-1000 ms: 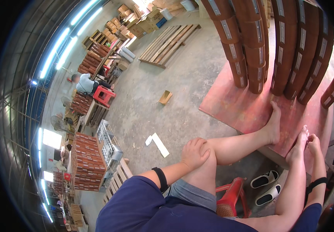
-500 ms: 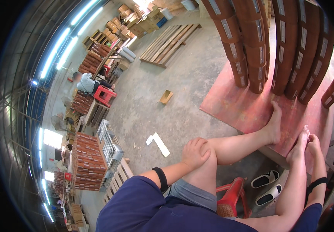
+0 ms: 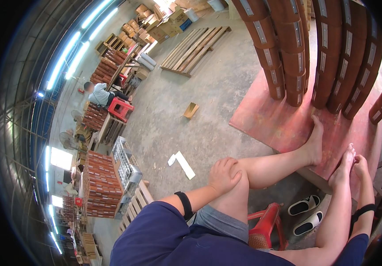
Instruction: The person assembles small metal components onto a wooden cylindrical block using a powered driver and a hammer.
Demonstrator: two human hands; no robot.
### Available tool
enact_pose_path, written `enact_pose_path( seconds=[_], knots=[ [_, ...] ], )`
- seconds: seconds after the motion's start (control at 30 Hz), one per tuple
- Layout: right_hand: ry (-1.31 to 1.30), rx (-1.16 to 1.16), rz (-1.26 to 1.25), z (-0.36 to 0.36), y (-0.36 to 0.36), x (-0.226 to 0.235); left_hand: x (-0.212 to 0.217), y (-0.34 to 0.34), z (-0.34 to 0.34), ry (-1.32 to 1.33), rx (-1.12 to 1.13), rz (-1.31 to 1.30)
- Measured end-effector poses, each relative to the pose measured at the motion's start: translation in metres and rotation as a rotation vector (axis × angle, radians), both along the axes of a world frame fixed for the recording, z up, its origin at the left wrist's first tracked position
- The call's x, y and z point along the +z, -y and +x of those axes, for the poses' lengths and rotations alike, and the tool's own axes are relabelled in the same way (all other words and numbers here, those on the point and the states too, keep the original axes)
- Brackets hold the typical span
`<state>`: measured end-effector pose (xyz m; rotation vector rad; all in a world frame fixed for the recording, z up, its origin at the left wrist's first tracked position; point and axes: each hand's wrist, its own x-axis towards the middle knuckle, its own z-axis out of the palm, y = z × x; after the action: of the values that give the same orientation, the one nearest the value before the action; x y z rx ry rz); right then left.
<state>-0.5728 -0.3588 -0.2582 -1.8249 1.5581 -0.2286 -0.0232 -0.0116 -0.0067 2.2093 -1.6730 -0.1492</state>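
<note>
The person's left hand [image 3: 225,176] lies palm down over the bent left knee [image 3: 246,168], its fingers slightly spread and gripping nothing. The right hand [image 3: 360,167] reaches down to the outer side of the right foot [image 3: 343,167], touching it or just beside it near the toes; those fingers are curled close together, and one cannot tell whether they hold anything. The right foot rests on a low reddish platform [image 3: 261,113], near the left foot [image 3: 316,142], which stands on it too. Beyond both feet, tall brown columns [image 3: 268,57] with pale metal strips rise from that platform. A pair of black-and-white slippers [image 3: 304,205] sits on the floor below, beside a red chair [image 3: 266,232]. Left of the knee, a pale strip [image 3: 184,165] lies on the concrete; farther off, a co-worker [image 3: 98,95] sits near a red stool [image 3: 120,108].
</note>
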Motion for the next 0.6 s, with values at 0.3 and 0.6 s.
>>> enact_pose_path(
  seconds=[0.3, 0.6],
  knots=[
    [-0.072, 0.086, 0.053, 0.038, 0.002, 0.01, 0.006, -0.008, 0.005, 0.035, 0.045, 0.014],
    [-0.176, 0.1, -0.128, 0.062, -0.014, 0.029, 0.002, -0.008, 0.007, 0.08, 0.021, -0.026]
  ],
)
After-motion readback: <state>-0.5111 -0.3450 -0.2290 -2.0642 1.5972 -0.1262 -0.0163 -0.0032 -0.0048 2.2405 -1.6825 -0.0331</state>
